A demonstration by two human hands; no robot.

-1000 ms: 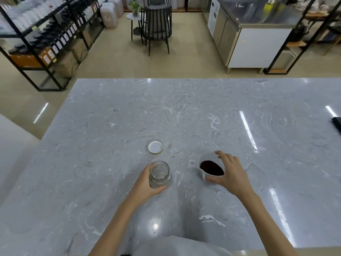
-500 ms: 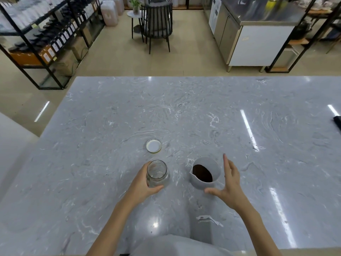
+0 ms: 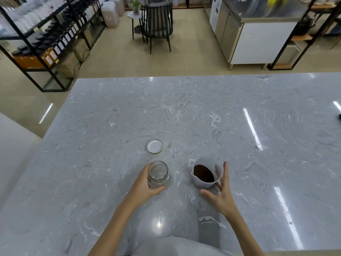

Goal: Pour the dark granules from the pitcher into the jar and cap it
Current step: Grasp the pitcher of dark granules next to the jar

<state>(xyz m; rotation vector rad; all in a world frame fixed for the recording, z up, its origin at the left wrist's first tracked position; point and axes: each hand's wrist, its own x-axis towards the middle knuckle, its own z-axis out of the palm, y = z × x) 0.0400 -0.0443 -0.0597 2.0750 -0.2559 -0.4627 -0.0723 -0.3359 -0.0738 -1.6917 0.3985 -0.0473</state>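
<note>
A clear glass jar [image 3: 159, 174] stands upright and uncapped on the grey marble table [image 3: 184, 111]. My left hand [image 3: 143, 185] is wrapped around its left side. Its white lid [image 3: 155, 146] lies flat on the table just beyond it. To the right stands a pale grey pitcher [image 3: 203, 183] holding dark granules [image 3: 203, 175], its spout toward the jar. My right hand [image 3: 220, 193] is spread open beside the pitcher's right side, fingers apart, holding nothing; fingertips are near the pitcher's handle.
A dark object [image 3: 339, 117] sits at the table's right edge. Beyond the table are black shelving racks [image 3: 46, 39] with bottles, a dark chair [image 3: 157, 24] and a steel counter unit [image 3: 258, 30] on the floor.
My right hand let go of the pitcher's rim, and the pitcher now stands free with the hand open beside it. My left hand stayed on the jar.
</note>
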